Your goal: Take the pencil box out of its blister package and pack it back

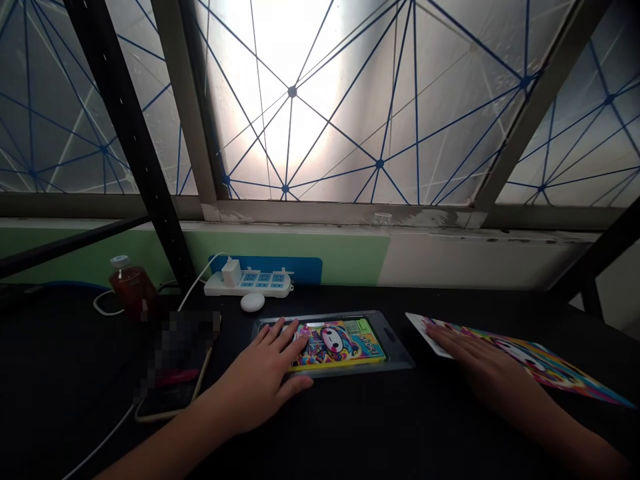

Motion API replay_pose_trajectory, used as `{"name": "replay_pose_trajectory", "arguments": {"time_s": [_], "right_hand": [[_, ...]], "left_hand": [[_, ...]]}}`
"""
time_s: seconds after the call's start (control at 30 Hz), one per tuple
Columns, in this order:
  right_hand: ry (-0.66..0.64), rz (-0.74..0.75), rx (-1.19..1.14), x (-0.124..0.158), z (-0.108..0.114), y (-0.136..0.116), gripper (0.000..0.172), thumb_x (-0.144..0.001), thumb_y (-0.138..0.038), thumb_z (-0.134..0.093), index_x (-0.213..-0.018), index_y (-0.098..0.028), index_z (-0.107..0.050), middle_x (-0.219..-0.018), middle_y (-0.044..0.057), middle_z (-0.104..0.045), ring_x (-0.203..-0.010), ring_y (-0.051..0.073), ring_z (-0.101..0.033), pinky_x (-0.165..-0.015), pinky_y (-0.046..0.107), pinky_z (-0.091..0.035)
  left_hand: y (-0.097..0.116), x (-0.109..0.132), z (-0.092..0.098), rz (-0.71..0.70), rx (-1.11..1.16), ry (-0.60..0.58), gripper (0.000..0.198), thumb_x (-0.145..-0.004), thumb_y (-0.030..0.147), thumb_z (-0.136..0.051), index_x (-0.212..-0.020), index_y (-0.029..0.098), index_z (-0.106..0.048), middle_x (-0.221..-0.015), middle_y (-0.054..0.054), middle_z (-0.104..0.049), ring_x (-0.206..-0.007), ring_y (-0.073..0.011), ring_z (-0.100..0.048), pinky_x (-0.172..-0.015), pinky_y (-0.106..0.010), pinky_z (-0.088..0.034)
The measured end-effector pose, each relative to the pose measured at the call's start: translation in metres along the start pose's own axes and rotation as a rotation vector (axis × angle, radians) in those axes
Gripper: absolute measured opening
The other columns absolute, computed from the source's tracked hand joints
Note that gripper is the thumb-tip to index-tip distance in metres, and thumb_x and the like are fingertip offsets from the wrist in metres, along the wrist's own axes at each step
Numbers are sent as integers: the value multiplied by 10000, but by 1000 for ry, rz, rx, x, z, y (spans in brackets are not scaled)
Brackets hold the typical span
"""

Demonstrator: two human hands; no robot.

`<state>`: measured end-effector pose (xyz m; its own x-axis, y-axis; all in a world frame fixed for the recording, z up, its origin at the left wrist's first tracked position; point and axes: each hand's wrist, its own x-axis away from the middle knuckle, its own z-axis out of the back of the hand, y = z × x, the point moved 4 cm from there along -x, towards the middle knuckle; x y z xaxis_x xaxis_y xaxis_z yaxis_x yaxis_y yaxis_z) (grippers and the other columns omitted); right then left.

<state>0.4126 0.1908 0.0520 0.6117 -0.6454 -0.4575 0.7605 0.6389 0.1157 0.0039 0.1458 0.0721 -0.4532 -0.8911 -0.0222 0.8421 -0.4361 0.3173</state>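
Observation:
A clear plastic tray (397, 353) lies on the black table with a colorful cartoon box (340, 343) inside it. My left hand (270, 373) rests with its fingers spread over the left part of the box and tray. To the right, a colorful printed card (545, 363) with a white left edge sits on the table, its left end slightly raised. My right hand (490, 370) lies flat along the card's near side, fingers stretched out and touching it. The fingertips point toward the card's left end.
A white power strip (255, 283) with a plug and a white oval object (253, 303) are behind the tray. At the left are a phone (173, 393), a cable and a red bottle (133, 287). Dark metal posts (130, 133) rise before the window.

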Motion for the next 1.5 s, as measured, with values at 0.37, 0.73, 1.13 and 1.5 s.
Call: {"name": "replay_pose_trajectory", "arguments": {"time_s": [0.37,0.73,1.13,1.5], "right_hand": [[197,535,-58,-50,-5,-280,350,-1018,-193,-424,-1212,-90,-697,-1097,159,-802,-903,315,-751,-637,422,-573],[-100,504,-342,-103,-10,-238,329,-1080,-372,-473,-1139,-127,-684,-1124,107,-742,-1005,247,-652,-848,373,-516],[-516,59,-323,-170,-17,-88,442,-893,-467,-753,-1228,-197,-655,-1146,114,-665,-1018,294,-642,-839,406,-546],[-693,67,-365,-186,-22,-86,582,-829,-508,-821,-1292,-206,-638,-1148,105,-618,-1031,309,-610,-838,422,-521]], "left_hand": [[-11,-11,-6,-30,61,141,508,-1101,429,-352,-1525,197,-507,-1664,-111,-386,-1557,-298,-299,-1265,-547,-237],[-8,-7,-7,-88,50,80,439,-1072,306,-407,-1463,206,-581,-1633,-97,-446,-1556,-319,-300,-1253,-584,-260],[-3,-8,3,-124,21,4,412,-1091,393,-443,-1446,235,-579,-1620,-104,-465,-1539,-346,-333,-1216,-643,-304],[1,-12,13,-144,12,1,406,-1051,312,-544,-1440,198,-568,-1601,-135,-487,-1519,-359,-371,-1198,-642,-340]]}}
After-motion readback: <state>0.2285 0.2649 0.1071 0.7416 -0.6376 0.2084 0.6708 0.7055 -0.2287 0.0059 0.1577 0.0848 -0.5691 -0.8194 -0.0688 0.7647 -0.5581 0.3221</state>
